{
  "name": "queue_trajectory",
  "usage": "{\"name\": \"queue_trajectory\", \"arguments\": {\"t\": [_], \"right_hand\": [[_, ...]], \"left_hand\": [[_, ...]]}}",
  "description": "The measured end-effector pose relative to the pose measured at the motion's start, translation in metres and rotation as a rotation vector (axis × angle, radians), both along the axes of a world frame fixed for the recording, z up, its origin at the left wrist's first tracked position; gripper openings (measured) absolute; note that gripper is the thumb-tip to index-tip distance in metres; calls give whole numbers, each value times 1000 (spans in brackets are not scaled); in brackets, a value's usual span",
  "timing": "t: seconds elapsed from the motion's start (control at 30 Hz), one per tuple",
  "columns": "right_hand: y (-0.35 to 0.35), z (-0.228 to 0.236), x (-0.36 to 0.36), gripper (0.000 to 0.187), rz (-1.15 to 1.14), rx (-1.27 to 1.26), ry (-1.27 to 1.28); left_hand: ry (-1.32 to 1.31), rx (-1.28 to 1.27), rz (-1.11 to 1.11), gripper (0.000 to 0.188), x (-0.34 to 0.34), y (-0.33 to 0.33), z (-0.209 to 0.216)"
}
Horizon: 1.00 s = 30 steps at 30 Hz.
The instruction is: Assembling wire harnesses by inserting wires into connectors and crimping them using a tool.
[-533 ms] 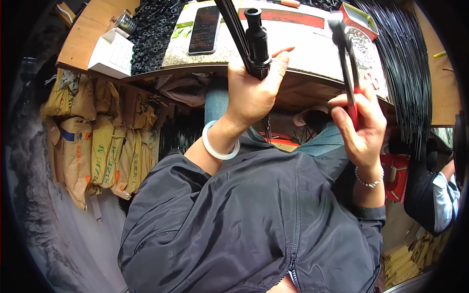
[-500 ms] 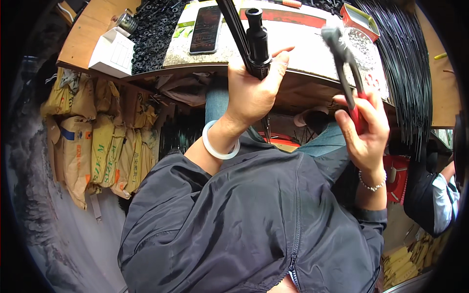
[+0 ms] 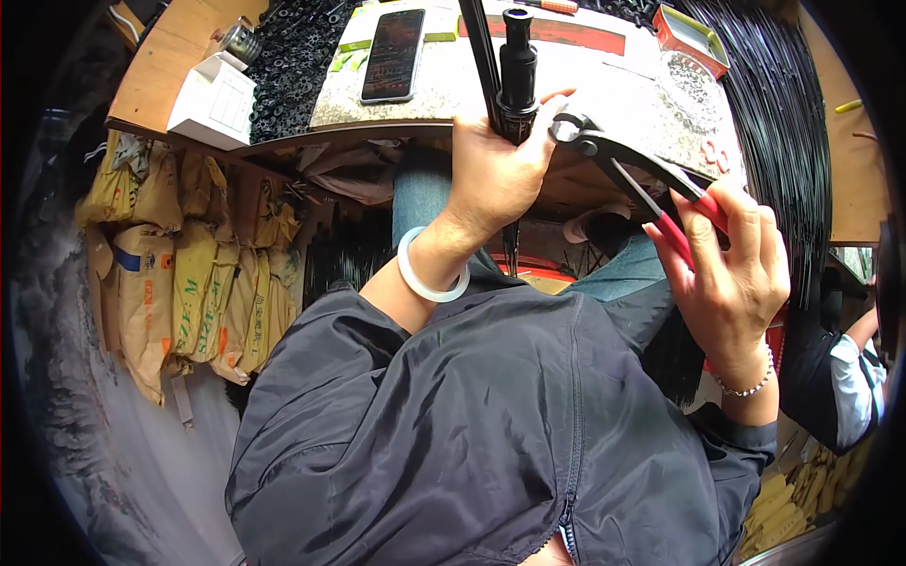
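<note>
My left hand (image 3: 495,179) is wrapped round a black stepped tube (image 3: 518,71) with a hollow top end, held upright at the table's near edge. Beside the tube, thin black rods (image 3: 479,57) run up out of the same grip and leave the view at the top. Below the fist, a thin dark end points down. My right hand (image 3: 731,255) grips pincers (image 3: 618,156) by their two red handles, which are spread apart. The rounded pincer head is at my left thumb, close to the tube; whether it touches anything I cannot tell.
A phone (image 3: 394,57) lies on the table near a white box (image 3: 212,102) and a heap of small black parts (image 3: 288,71). To the right are a red open tin (image 3: 692,40) and a thick bundle of black rods (image 3: 779,123). Stacked sacks (image 3: 146,292) stand at left.
The pincers have swung down and left from beside the tube to my left thumb, and their handles are spread wider. The tube has shifted slightly right.
</note>
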State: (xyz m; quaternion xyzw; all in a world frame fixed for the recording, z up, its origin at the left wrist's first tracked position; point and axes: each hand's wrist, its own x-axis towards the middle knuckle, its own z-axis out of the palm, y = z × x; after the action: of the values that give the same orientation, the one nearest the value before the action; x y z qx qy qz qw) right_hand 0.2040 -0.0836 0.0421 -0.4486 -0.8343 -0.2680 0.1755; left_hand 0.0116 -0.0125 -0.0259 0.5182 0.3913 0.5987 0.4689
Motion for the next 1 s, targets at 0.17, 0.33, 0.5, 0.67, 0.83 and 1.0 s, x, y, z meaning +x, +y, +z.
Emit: {"name": "queue_trajectory", "arguments": {"t": [0.17,0.33,0.5,0.67,0.83,1.0], "right_hand": [[-4,-5,-1,20,48,51,-16],[-9,-3,16,20,178,-1340,741],[-11,-13,-1,55,80,-2076,1280],[-15,-36,1,33,329,-550,550],[-8,-18,11,49,174,-2184,1262],[-15,-38,7,42,313,-550,523]], "left_hand": [[-53,135,-25,18,0,-3,-4],[-64,71,-135,8,-9,-17,3],[5,180,-131,10,-8,-16,8],[22,202,-132,14,-9,-20,1],[42,183,-216,21,-7,-17,10],[31,126,-190,23,-8,-21,8]]}}
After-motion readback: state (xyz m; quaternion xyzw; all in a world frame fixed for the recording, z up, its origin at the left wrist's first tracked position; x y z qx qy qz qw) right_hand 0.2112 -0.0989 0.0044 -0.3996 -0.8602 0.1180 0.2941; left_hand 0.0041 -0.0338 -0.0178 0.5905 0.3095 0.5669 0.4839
